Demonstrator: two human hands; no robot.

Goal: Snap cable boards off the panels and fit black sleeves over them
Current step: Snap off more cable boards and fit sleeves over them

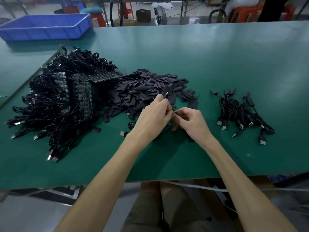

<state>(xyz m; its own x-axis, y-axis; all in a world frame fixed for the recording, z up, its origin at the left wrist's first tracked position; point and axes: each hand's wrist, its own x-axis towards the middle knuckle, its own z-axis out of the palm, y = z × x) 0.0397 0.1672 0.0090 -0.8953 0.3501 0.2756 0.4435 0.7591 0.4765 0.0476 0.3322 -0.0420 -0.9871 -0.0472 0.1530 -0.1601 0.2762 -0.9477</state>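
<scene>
Forearms converge over table; left hand pinches black sleeve, right hand fingers pinch cable board.

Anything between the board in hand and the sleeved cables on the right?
Nothing visible. The left hand and right hand pinch the cable board between them; from there to the sleeved cables is bare green mat. One loose sleeve lies flat just beyond the right hand, unlikely to hinder.
</scene>
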